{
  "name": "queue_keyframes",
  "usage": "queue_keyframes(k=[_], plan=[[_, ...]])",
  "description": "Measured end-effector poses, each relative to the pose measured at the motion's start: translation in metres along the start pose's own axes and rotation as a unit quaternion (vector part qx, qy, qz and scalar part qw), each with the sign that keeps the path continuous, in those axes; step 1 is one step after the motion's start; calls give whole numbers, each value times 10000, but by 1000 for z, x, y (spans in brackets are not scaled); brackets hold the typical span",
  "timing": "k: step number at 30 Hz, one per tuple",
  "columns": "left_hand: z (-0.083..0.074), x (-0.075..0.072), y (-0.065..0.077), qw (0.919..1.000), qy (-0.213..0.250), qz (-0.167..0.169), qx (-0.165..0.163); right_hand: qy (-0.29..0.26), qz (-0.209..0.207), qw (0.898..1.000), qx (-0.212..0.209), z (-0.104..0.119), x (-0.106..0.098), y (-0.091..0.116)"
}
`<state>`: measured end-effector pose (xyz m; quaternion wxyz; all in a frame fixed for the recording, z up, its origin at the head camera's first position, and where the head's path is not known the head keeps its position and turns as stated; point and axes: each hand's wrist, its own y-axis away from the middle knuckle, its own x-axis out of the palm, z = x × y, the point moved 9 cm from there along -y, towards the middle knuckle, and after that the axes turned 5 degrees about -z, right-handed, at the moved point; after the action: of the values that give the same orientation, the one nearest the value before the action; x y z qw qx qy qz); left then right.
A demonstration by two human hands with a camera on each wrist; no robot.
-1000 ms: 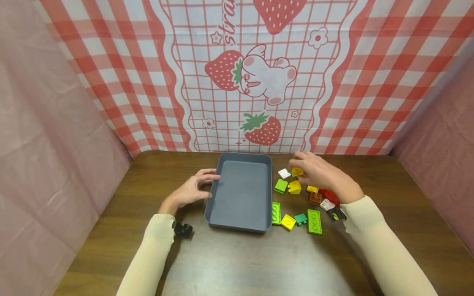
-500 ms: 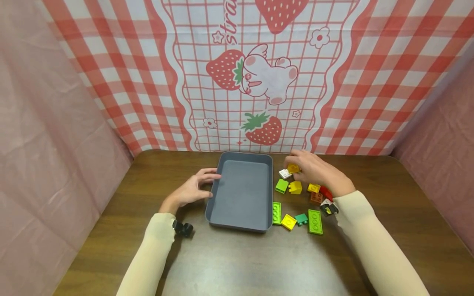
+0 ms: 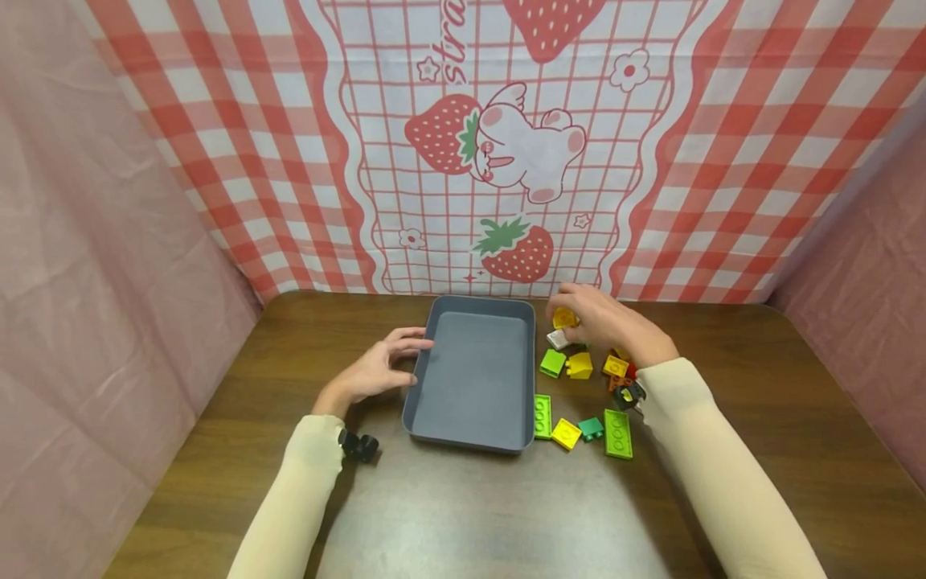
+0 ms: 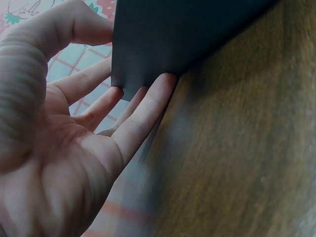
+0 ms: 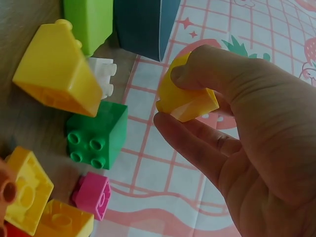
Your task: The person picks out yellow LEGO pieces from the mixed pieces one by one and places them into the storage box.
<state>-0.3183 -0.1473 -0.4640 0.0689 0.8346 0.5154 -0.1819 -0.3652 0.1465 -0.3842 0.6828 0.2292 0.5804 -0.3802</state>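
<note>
My right hand (image 3: 608,322) pinches a yellow toy building brick (image 5: 185,101) with a curved side between thumb and fingers, raised over the far part of the table. Below it lie a white brick (image 3: 556,339) and a dark green brick (image 5: 111,131), the latter mostly covered by the hand in the head view. My left hand (image 3: 372,371) rests its fairly straight fingertips on the left wall of a grey rectangular tray (image 3: 473,378), which has nothing in it. In the left wrist view the fingers (image 4: 143,111) touch the tray's outer side.
Right of the tray lie a lime brick (image 3: 553,363) and a yellow sloped brick (image 3: 579,366). Nearer are two lime plates, one (image 3: 618,434) farther right, a yellow square (image 3: 567,434) and a teal brick (image 3: 591,429). A pink brick (image 5: 94,195) shows beyond. A checked cloth (image 3: 289,161) hangs behind.
My right hand has lifted the yellow brick and moved it left and slightly away, toward the tray's far right corner. The left hand and tray have stayed in place.
</note>
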Motion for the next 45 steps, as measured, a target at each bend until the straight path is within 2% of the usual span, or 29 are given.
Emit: queue_keyframes(k=[8, 19, 27, 45], plan=[[-1, 0, 0, 10000, 48, 1, -16, -137, 202, 9995, 177, 2, 9, -11], [0, 2, -1, 10000, 45, 34, 27, -57, 288, 9995, 125, 7, 11, -21], [-2, 0, 1, 10000, -28, -15, 67, -40, 347, 9994, -61, 19, 9, -33], [-2, 1, 0, 10000, 14, -13, 84, -91, 268, 9994, -184, 38, 15, -46]])
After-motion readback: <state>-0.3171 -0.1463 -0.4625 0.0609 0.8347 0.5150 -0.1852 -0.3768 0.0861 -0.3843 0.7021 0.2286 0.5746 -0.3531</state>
